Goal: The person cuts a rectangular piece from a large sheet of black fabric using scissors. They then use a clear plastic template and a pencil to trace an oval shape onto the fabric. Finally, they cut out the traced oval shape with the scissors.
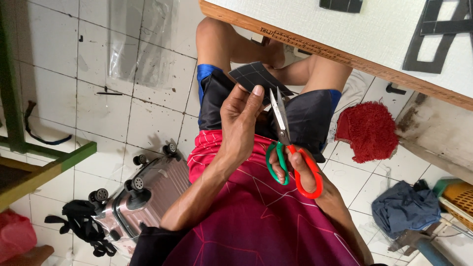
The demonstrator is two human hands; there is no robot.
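Observation:
My left hand pinches a small dark grey sheet piece with faint grid lines, thumb on top, holding it above my lap. My right hand grips scissors with one green and one red handle loop. The blades point up, just right of my left thumb, with their tips at the edge of the dark piece. The blades look nearly closed. I sit with bare knees under a white-topped table with a wooden edge.
Dark cut-out frame shapes lie on the table. The tiled floor holds a red fuzzy mat, a blue cloth, a pink wheeled suitcase, a black bag and a clear plastic sheet. A green frame stands at the left.

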